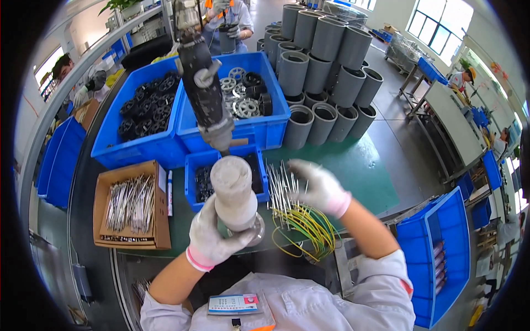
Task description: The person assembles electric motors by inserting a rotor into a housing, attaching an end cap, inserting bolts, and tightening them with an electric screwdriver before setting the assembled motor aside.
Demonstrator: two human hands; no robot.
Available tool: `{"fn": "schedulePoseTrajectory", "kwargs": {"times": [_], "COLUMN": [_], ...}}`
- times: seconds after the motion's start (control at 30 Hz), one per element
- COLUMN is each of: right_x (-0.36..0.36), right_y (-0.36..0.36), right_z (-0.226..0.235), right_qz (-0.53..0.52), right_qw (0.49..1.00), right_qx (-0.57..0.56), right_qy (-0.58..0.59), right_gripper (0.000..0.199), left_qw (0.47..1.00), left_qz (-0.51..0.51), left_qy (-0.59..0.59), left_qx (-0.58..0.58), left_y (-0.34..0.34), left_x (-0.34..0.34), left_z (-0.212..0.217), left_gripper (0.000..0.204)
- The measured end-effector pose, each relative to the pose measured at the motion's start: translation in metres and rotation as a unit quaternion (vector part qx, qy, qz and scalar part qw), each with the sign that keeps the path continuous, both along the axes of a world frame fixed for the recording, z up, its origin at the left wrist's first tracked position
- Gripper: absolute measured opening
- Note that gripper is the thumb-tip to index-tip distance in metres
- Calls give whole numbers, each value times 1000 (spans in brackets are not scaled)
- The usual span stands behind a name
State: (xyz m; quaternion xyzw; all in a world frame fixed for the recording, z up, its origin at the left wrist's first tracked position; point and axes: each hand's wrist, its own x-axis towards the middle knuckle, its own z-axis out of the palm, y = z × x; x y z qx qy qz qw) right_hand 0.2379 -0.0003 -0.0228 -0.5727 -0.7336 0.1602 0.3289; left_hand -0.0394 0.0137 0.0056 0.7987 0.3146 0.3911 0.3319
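Note:
My left hand (212, 234), in a white glove, grips a pale grey cylindrical part (234, 190) standing upright on a round metal base (255, 229). A dark hanging power screwdriver (204, 83) comes down from above, its tip just over the cylinder's top. My right hand (317, 187), also gloved, reaches with fingers spread over a bundle of yellow-green wires with metal pins (292, 212) lying on the green mat. Nothing is seen in that hand.
A small blue bin of dark parts (205, 182) sits behind the cylinder. Two large blue bins (141, 149) (268, 129) hold black and silver wheels. A cardboard box of metal rods (132, 204) lies left. Grey pipes (326, 60) are stacked behind. Other workers sit at the back.

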Motion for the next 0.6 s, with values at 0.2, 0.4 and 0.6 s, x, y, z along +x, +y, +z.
{"fn": "schedulePoseTrajectory", "kwargs": {"times": [0.2,0.4,0.6], "right_x": [143,179,213], "right_y": [82,164,210], "right_z": [54,127,130], "right_qz": [-339,-494,-464], "right_qw": [922,851,849], "right_qx": [176,176,238], "right_qy": [-70,-24,90], "right_gripper": [49,83,112], "left_qw": [999,991,955], "left_qz": [-18,-39,-102], "left_qy": [25,-58,-65], "left_qx": [-20,-110,-271], "left_y": [3,5,8], "left_x": [4,5,-1], "left_z": [-10,-15,-31], "left_gripper": [68,49,74]}}
